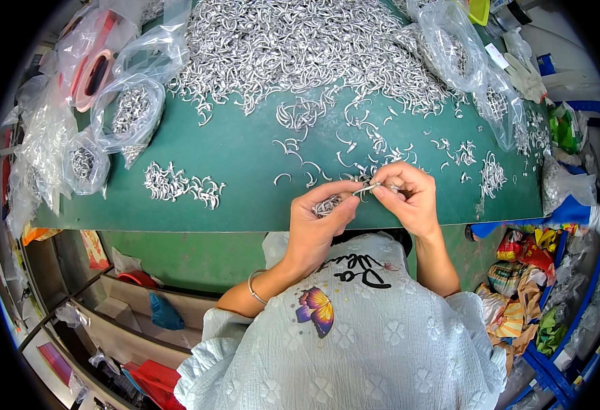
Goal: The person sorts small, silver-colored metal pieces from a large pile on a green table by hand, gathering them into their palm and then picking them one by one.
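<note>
My left hand (311, 229) is closed in front of my chest, over the near edge of the green tabletop (259, 167). A bunch of small curved silver metal pieces (327, 205) sits in its palm, and thumb and forefinger pinch one slim curved metal piece (366, 188). My right hand (412, 201) meets it from the other side, its fingertips closed on the far end of that piece. Whether the right fingers hold a second small part is too fine to tell. Loose curved pieces (307, 164) lie just beyond both hands.
A large heap of curved silver pieces (300, 48) covers the table's far part. Smaller piles lie left (177, 186) and right (492, 175). Open clear plastic bags with pieces stand at the left (130, 113) and right (454, 48). Below right is a blue rack (553, 372) with packages.
</note>
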Demonstrator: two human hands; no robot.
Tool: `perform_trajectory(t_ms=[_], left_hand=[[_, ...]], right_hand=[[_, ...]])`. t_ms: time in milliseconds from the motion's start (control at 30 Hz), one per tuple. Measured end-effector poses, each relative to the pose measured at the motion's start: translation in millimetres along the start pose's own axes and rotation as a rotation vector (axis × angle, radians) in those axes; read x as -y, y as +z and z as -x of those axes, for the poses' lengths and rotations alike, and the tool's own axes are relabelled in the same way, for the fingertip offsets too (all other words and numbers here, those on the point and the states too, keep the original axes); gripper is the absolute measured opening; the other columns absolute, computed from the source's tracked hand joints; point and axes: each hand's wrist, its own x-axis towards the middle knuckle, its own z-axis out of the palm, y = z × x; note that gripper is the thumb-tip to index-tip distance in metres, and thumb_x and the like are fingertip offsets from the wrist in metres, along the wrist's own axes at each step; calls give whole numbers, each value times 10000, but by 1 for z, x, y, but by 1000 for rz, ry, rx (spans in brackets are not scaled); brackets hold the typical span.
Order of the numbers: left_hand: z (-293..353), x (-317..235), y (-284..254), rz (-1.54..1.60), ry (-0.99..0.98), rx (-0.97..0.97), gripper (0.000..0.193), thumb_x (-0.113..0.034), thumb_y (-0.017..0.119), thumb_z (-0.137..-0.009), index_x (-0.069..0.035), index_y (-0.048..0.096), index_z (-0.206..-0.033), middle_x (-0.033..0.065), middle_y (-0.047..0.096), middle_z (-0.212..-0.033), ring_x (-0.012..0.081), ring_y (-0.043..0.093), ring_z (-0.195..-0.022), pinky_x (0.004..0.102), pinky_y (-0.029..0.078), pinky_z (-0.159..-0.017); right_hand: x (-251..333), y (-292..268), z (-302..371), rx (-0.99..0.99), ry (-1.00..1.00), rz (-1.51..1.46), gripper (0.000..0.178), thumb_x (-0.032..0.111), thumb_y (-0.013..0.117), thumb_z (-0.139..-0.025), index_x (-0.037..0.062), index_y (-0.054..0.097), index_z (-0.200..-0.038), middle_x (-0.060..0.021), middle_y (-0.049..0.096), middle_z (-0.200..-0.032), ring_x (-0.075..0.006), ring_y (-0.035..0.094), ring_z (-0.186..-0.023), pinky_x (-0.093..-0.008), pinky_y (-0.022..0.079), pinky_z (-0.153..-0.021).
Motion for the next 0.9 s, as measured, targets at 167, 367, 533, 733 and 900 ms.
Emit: perform_trajectory(t_ms=[167, 367, 533, 733, 900], left_hand=[[0, 1, -2, 3, -6, 1, 192, -8, 611, -865, 19, 619, -1054, -3, 537, -709, 46, 415, -559, 197, 289, -473], [-6, 5, -5, 58, -49, 72, 210, -40, 630, -855, -12, 620, -1063, -32, 525, -734, 25, 398, -562, 182, 277, -459], [-4, 13, -15, 314, -204, 142, 217, -111, 587, -908, -56, 582, -1118, -19, 466, -701, 37, 352, -565, 179, 256, -472], [3, 24, -22, 255, -239, 41, 225, -174, 555, -939, -44, 571, -1122, -21, 437, -690, 34, 340, -554, 172, 247, -463], [3, 23, -25, 135, -177, -45, 202, -167, 561, -936, -12, 590, -1063, -10, 473, -689, 38, 355, -538, 182, 245, -445]], right_hand=[[2, 2, 0, -13, 7, -6, 96, -15, 645, -819, 10, 623, -909, 75, 466, -597, 0, 324, -542, -196, 226, -480], [-7, 2, 2, -3, 7, -20, 100, -25, 644, -819, -1, 615, -912, 86, 421, -597, 9, 307, -545, -182, 216, -485], [-12, 6, -1, -66, 143, -166, 86, -12, 609, -860, 1, 589, -942, 99, 435, -646, 19, 322, -558, -166, 220, -491], [-15, 11, -9, 124, 304, -32, 53, 17, 608, -865, 14, 586, -913, 84, 520, -678, 20, 366, -597, -166, 272, -514], [-11, 17, -10, 199, 322, 16, 69, 10, 605, -854, 38, 576, -910, 93, 426, -649, -1, 334, -595, -184, 260, -519]])
